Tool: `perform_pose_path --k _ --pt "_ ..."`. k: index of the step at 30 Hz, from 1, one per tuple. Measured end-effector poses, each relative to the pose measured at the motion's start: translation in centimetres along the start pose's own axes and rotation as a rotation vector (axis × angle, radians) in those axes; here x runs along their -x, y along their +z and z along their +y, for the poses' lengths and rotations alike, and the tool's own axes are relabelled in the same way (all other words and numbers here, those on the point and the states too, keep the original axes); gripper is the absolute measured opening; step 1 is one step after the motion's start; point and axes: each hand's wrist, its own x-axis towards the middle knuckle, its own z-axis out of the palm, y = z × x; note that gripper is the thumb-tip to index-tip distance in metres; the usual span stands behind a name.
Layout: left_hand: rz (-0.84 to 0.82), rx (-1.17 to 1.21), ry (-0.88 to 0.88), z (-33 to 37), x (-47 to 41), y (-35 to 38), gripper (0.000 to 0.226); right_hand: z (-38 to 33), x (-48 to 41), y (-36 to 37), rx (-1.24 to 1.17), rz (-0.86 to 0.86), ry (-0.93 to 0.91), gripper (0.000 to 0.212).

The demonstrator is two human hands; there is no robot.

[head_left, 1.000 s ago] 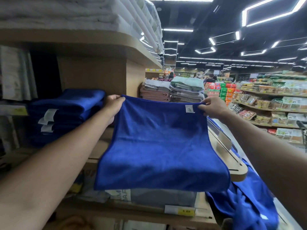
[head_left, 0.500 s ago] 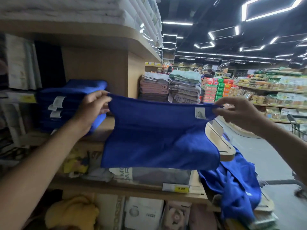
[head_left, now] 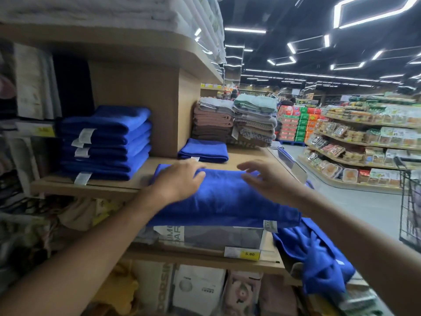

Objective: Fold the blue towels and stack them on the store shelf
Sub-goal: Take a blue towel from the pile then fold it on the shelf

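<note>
Where the left hand (head_left: 180, 181) presses, the towel (head_left: 227, 201) runs left-right.

Only two arms and two hands of the person can be seen. The left arm (head_left: 91, 247) is bare from the wrist down to the edge of the view. The right arm (head_left: 355, 226) is bare the same way. The left hand (head_left: 180, 181) is bare. The right hand (head_left: 267, 179) is bare too, and its fingers (head_left: 249, 166) look a little blurry.
</note>
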Motion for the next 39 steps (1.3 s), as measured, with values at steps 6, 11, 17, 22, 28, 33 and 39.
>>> perform_pose_path --k 6,11,17,22,28,33,39 --pt "-0.244 -0.2 -0.05 -1.3 1.7 2.7 0.06 1.9 2.2 2.7 0.358 -0.166 0.152 0.094" --pt "-0.439 -0.197 -0.06 -2.7 -2.5 2.6 0.061 3.3 -1.3 2.2 0.337 -0.285 0.243 0.105" --pt "-0.446 -0.152 -0.005 -3.9 -9.0 3.6 0.048 5.7 -7.6 2.9 0.291 -0.255 0.251 0.08" --pt "-0.196 -0.014 0.216 -5.9 -6.5 1.4 0.044 6.1 -4.3 0.9 0.106 -0.009 -0.122 0.051" --pt "-0.124 0.026 0.313 -7.5 -2.7 -1.0 0.031 5.8 -1.0 -1.0 0.168 -0.005 -0.301 0.011" --pt "-0.163 -0.162 0.321 -6.5 -2.9 -2.0 0.023 4.6 -0.9 -1.6 0.382 -0.069 -0.338 0.016" --pt "-0.186 -0.416 0.304 -5.1 -3.6 -2.9 0.034 3.8 -1.9 -1.9 0.502 -0.077 -0.332 0.025"
